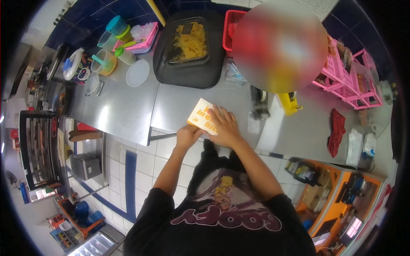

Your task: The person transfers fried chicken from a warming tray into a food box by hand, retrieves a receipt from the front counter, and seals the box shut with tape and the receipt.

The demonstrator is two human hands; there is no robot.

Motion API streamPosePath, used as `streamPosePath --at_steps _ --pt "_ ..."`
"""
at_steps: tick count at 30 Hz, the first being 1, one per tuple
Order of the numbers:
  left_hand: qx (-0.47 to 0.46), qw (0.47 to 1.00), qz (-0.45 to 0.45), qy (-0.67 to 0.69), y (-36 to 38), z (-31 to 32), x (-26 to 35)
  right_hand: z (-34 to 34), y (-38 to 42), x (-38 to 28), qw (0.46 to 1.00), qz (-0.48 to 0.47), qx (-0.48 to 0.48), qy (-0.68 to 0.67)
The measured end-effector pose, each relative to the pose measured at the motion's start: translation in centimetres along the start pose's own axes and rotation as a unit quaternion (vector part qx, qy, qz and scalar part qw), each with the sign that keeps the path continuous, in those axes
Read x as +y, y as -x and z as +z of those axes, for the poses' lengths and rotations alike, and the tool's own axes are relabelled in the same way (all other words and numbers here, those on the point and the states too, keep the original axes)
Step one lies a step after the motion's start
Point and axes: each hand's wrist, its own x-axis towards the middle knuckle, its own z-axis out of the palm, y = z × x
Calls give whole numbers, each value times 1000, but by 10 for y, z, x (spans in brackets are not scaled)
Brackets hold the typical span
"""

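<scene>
A white box with orange lettering (200, 113) rests at the front edge of the metal table. My right hand (223, 127) lies over its right part with the fingers spread across the top. At the box's lower left corner is my left hand (188, 135), its fingers curled against the near edge. Behind the box, a glass dish of yellow food (192, 40) sits on a black tray (188, 79). A black tape dispenser (259, 102) stands to the right of the box.
A yellow tape dispenser (289, 103), pink baskets (348, 81) and a red cloth (336, 133) are on the right. Cups, a round white lid (137, 73) and a pink container (147, 40) stand at the back left. A blurred round area covers the back right.
</scene>
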Motion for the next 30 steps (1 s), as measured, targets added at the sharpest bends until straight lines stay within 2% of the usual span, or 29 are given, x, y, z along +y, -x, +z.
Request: streamPosePath --at_steps 4,6,7,8,9,10,11,12,13,14,16,17,19,20,22,23,24,25,26,27,28,30 --pt "9 998 67 -10 -10 -4 -23 -13 8 -12 999 49 -9 2" --pt "55 992 14 -111 -10 0 -39 -9 21 -11 976 120 52 -174" --pt "54 993 22 -104 -14 -3 -31 -5 28 -10 946 154 103 -265" --pt "85 992 -92 18 -17 -13 -17 0 40 -5 947 158 108 -259" --pt "111 963 -205 139 -19 -19 -5 3 54 2 922 237 186 -245" --pt "107 963 -201 142 -20 -17 1 7 65 12 885 312 260 -229" --pt "106 988 -80 80 -20 -15 9 11 71 24 882 316 264 -227" --pt "102 994 44 16 -17 -11 18 17 78 36 892 324 292 -121" --pt "10 996 24 -88 -13 -19 44 20 83 42 890 330 315 -14" --pt "5 996 31 -89 -14 -17 53 12 81 43 886 336 319 -15" --pt "-22 988 -131 -78 -21 -13 66 -8 71 49 876 440 199 3" --pt "-23 989 -121 -82 -24 -11 72 -16 67 53 872 444 207 -1" --pt "-13 956 -185 -227 -31 -5 85 -30 61 62 844 519 123 -60" --pt "-9 958 -173 -229 -35 -3 96 -20 63 72 841 520 134 -64" --pt "108 946 -37 -302 -45 5 122 16 71 99 804 497 260 -200" --pt "136 981 34 -133 -53 16 130 13 72 98 800 498 266 -200" --pt "42 999 -3 32 -61 31 142 13 71 94 786 495 286 -236" --pt "-54 978 -42 195 -68 49 155 9 71 90 771 490 302 -271" --pt "-103 931 -146 319 -78 67 171 1 74 87 772 489 301 -271" --pt "-147 854 -245 434 -91 84 187 -10 76 82 662 518 278 -464" --pt "-143 856 -245 433 -103 98 198 -17 79 81 519 522 240 -633" --pt "-164 762 -424 461 -129 121 214 0 107 99 451 416 134 -778"
